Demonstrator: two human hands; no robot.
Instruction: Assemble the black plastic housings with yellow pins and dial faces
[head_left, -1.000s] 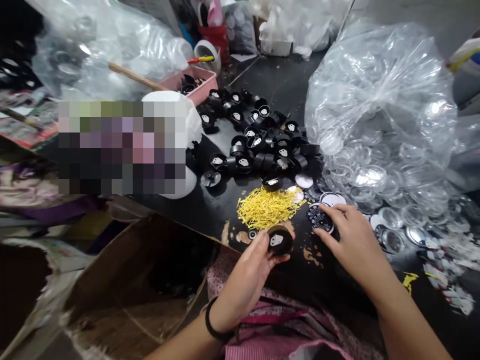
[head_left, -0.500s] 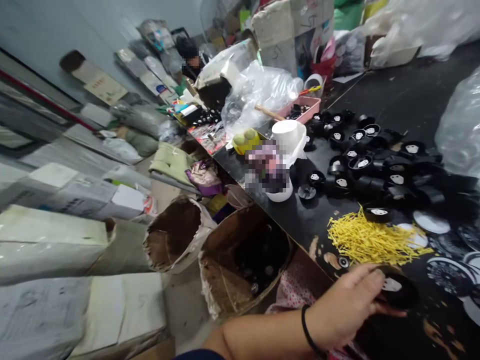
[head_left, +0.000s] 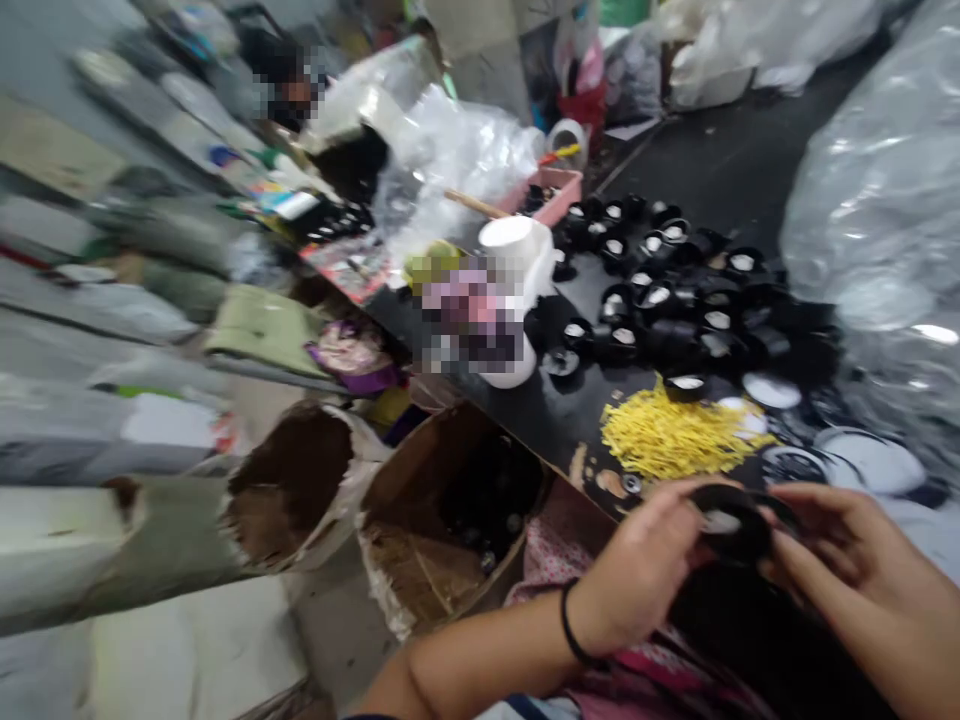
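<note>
My left hand (head_left: pixel 649 560), with a black band at its wrist, holds a round black cup-like part (head_left: pixel 729 525) with a pale piece inside, near the table's front edge. On the right, my right hand (head_left: pixel 851 560) has its fingers closed around a dark, blurred piece at the right side of that part. Just beyond the hands lies a heap of thin yellow sticks (head_left: pixel 679 435). Many similar black round parts (head_left: pixel 675 340) are spread over the black table (head_left: pixel 720 150) behind the heap. Flat dark and white discs (head_left: pixel 874 460) lie to the right.
Large clear plastic bags (head_left: pixel 885 200) stand at the right. A white cup (head_left: pixel 506 245), a pink tray (head_left: pixel 559 195) and a yellow container (head_left: pixel 431 265) are farther back. Worn open cartons (head_left: pixel 405 540) stand below the table's left edge. A person (head_left: pixel 289 85) is in the background.
The view has turned, shifting the scene leftward. My right hand has come into view at the black part, which my left hand was holding before.
</note>
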